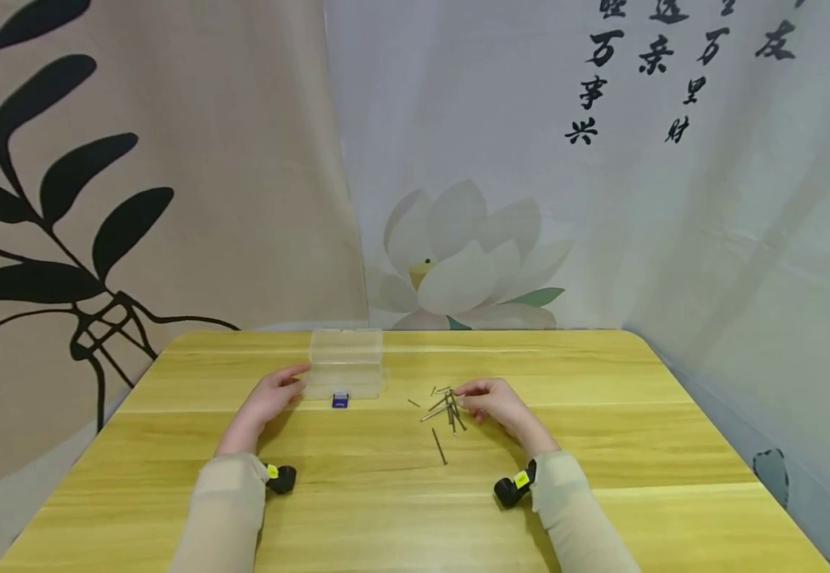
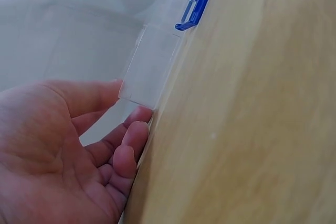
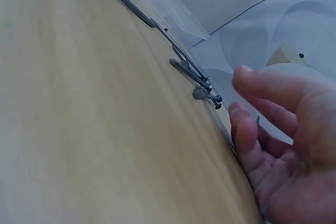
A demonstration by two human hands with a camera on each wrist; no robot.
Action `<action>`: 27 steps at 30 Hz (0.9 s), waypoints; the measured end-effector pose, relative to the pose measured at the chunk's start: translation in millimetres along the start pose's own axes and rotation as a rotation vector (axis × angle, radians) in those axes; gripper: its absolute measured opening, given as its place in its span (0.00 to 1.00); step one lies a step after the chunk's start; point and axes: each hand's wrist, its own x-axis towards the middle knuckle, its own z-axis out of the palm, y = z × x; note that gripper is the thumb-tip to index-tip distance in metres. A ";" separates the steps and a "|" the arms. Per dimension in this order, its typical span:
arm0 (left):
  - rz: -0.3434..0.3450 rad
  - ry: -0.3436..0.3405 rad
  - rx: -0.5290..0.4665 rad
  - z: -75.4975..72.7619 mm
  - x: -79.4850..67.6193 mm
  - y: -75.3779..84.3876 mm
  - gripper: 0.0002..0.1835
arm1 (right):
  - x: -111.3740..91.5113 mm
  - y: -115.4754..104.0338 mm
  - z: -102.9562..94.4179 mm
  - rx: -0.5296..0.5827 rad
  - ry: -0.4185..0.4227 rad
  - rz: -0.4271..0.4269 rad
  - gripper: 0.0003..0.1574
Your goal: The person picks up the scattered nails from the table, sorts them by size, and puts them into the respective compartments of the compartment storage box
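A clear plastic box [image 1: 345, 380] with a blue latch [image 1: 340, 400] stands with its lid raised on the table. At its left end my left hand [image 1: 274, 395] touches the box with its fingertips; the left wrist view shows loosely bent fingers [image 2: 137, 134] by the box's corner. A small heap of metal nails [image 1: 449, 407] lies right of the box. My right hand [image 1: 493, 400] is at the heap's right edge, thumb and fingers apart in the right wrist view. A dark pointed tip [image 3: 258, 120] shows among those fingers, partly hidden.
One long nail [image 1: 439, 446] lies apart, nearer to me, and a short one [image 1: 414, 403] lies left of the heap. The wooden table [image 1: 386, 517] ends at a printed cloth backdrop [image 1: 472, 159]. Each wrist wears a small black camera [image 1: 511, 491].
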 end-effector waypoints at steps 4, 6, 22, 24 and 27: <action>0.009 0.001 -0.005 -1.4 0.3 -0.6 0.24 | 3.2 -0.2 -0.2 -0.026 -0.002 -0.006 0.13; 0.010 0.000 -0.010 -1.6 0.0 -0.7 0.24 | 4.3 -0.4 0.1 -0.046 -0.006 0.003 0.12; 0.021 0.013 -0.020 -0.4 0.7 -0.9 0.23 | 3.5 -13.2 10.4 -0.304 -0.026 -0.061 0.10; 0.021 0.009 -0.012 -0.4 0.5 -1.6 0.24 | 3.4 -13.1 13.0 -0.334 -0.017 -0.075 0.10; 0.017 0.008 -0.004 0.0 0.8 -2.8 0.23 | 2.5 -13.1 15.5 -0.360 -0.011 -0.084 0.08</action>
